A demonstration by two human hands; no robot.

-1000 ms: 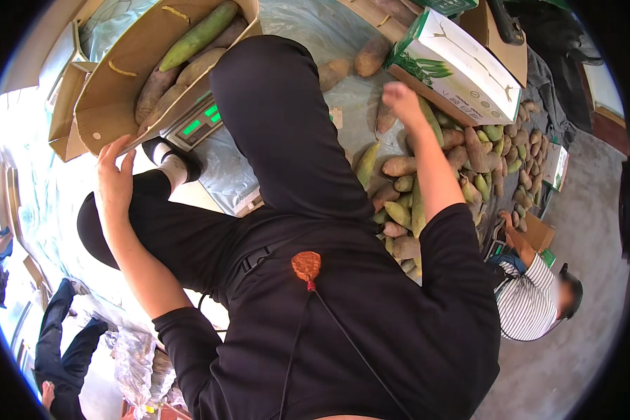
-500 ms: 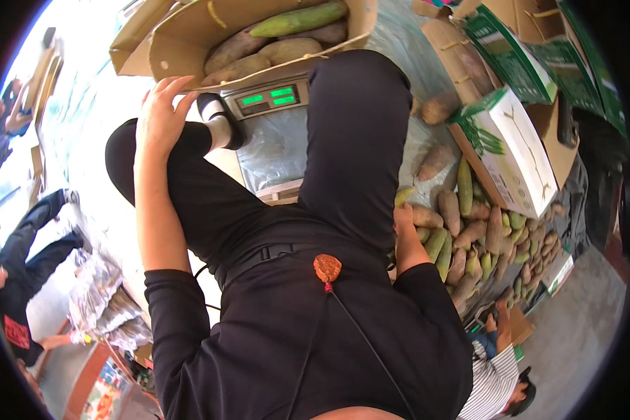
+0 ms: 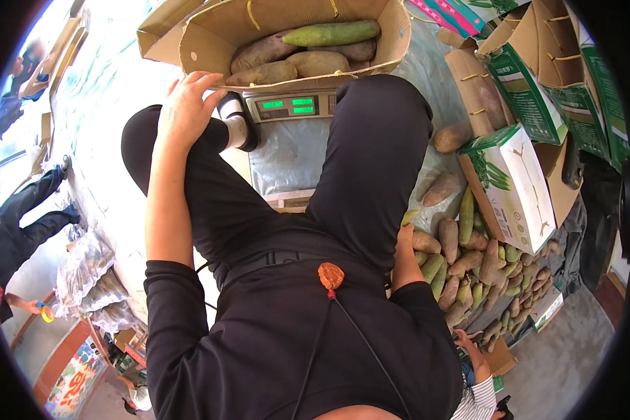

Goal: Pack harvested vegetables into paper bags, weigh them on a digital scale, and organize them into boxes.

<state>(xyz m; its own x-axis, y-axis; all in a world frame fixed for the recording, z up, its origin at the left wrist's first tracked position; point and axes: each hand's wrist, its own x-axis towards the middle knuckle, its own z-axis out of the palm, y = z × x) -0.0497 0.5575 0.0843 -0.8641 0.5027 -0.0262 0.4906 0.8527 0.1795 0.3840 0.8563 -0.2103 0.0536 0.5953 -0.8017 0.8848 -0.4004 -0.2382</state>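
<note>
The person's left hand [image 3: 185, 112] reaches to the near rim of one open cardboard box [image 3: 297, 15], its fingers extended and touching the edge; whether they pinch it cannot be told. Five long tubers show in that box: one green tuber [image 3: 332, 33] and four brown tubers [image 3: 264, 73]. One scale [image 3: 287, 106] with a lit green display shows at the box's near side. The right hand [image 3: 404, 245] is beside the right thigh, at a pile of tubers [image 3: 493, 262] too many to count; the leg partly hides its fingers, so their state cannot be told. Two loose brown tubers [image 3: 441, 189] lie apart, near one white-and-green carton [image 3: 514, 192].
</note>
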